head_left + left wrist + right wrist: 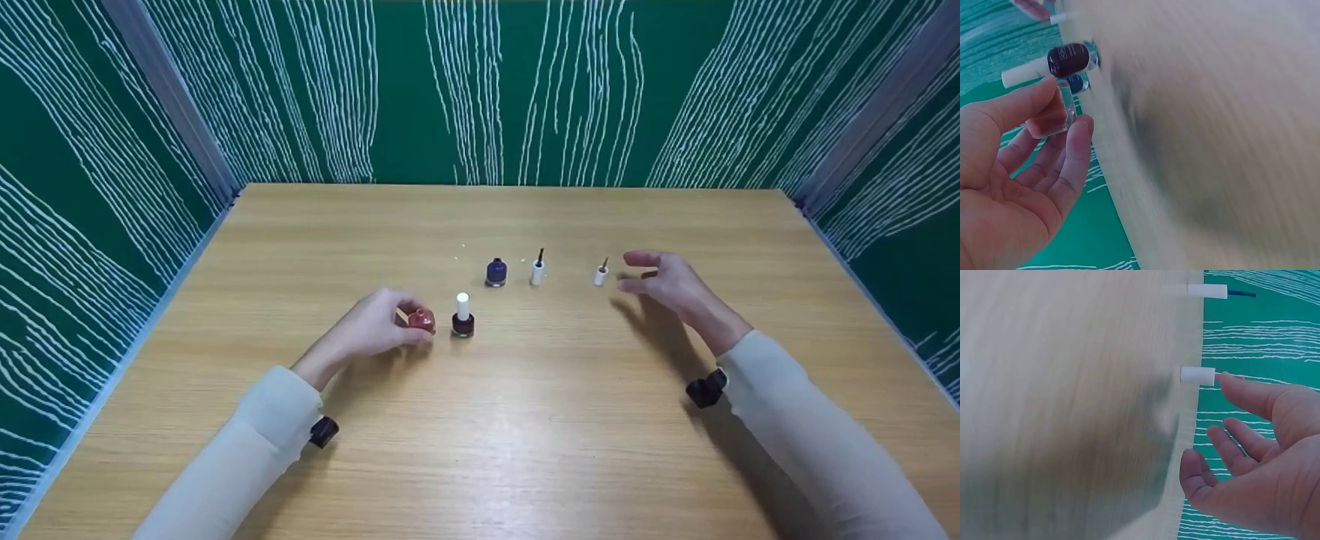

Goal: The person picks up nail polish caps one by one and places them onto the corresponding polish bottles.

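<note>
My left hand (379, 324) holds a small uncapped bottle of red-orange nail polish (1050, 119) between thumb and fingers. Just to its right stands a dark nail polish bottle (463, 324) with its white cap on. Behind that is an uncapped purple-blue nail polish bottle (496, 273). My right hand (667, 283) is held with thumb and fingers apart, nothing between them. Beside its fingertips a white brush cap (1197, 375) stands on end, its reddish brush pointing up. Another white brush cap (537, 273), with a dark brush upward, stands between it and the purple-blue bottle.
The light wooden table (480, 435) carries all these things, with a few tiny white specks near the purple-blue bottle. Green panels (510, 90) with white streaks enclose the back and sides.
</note>
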The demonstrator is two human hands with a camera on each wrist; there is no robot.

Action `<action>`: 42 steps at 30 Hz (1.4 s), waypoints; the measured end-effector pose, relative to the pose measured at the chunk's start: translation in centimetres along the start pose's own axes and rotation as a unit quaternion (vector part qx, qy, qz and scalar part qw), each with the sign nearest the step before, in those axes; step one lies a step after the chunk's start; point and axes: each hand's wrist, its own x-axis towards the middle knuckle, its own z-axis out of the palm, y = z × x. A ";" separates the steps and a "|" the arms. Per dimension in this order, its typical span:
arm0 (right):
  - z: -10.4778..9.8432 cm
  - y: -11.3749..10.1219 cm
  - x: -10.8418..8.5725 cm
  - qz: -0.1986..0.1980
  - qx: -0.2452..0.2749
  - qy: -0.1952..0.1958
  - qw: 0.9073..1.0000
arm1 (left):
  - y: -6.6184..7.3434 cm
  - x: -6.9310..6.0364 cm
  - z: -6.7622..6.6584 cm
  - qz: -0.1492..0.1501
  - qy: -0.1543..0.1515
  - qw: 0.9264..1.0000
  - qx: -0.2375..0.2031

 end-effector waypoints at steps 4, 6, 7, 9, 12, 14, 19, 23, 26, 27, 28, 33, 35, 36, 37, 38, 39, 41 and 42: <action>0.2 0.0 0.5 0.010 -0.003 -0.002 1.000 | 0.3 -0.5 0.3 0.016 -0.006 1.000 -0.004; 0.3 0.0 0.8 0.018 -0.003 0.000 1.000 | 0.3 -0.6 0.5 0.023 -0.007 1.000 -0.006; 0.3 -0.1 0.9 0.019 -0.001 0.001 1.000 | 0.3 -0.7 0.6 0.025 -0.008 1.000 -0.008; 0.5 -0.1 1.2 0.021 -0.001 0.005 1.000 | 0.2 -0.8 0.8 0.028 -0.011 1.000 -0.010; 0.8 -0.1 1.6 0.019 -0.001 0.006 1.000 | 0.0 -1.1 1.2 0.036 -0.016 0.999 -0.012; 0.9 0.0 1.8 0.018 -0.003 0.006 1.000 | 0.1 -1.2 1.6 0.042 -0.021 0.999 -0.019; 1.3 0.0 2.1 0.014 -0.007 0.007 1.000 | 1.2 -1.9 2.7 0.057 -0.044 0.996 -0.044; 1.6 -0.2 2.3 0.009 -0.005 0.007 1.000 | 2.4 -2.4 3.5 0.078 -0.066 0.993 -0.051; 1.7 -0.3 2.3 0.012 -0.003 0.002 1.000 | 2.8 -2.4 4.1 0.092 -0.069 0.992 -0.047; 1.8 -0.4 2.3 0.016 -0.004 0.001 1.000 | 2.9 -2.4 4.3 0.094 -0.069 0.992 -0.044; 1.9 -0.4 2.3 0.018 -0.003 -0.001 1.000 | 2.8 -2.4 4.4 0.096 -0.070 0.992 -0.045; 2.2 -0.4 2.5 0.025 -0.006 -0.004 1.000 | 2.8 -2.5 4.9 0.090 -0.076 0.992 -0.045; 2.2 -0.4 2.5 0.026 -0.007 -0.004 1.000 | 2.8 -2.4 4.9 0.088 -0.077 0.992 -0.044; 2.2 -0.5 2.5 0.027 -0.007 -0.004 1.000 | 2.9 -2.4 4.9 0.087 -0.077 0.992 -0.043; 2.2 -0.5 2.5 0.027 -0.007 -0.004 1.000 | 2.9 -2.4 4.9 0.087 -0.077 0.992 -0.041; 2.1 -0.5 2.5 0.025 -0.007 -0.004 1.000 | 2.9 -2.4 4.9 0.088 -0.077 0.992 -0.040; 2.2 -0.5 2.5 0.024 -0.007 -0.004 1.000 | 2.9 -2.4 4.9 0.089 -0.077 0.992 -0.040; 2.2 -0.4 2.6 0.023 -0.004 -0.005 1.000 | 2.9 -2.4 5.0 0.092 -0.076 0.992 -0.039; 2.3 -0.3 2.6 0.022 -0.002 -0.005 1.000 | 3.0 -2.4 5.1 0.096 -0.076 0.992 -0.039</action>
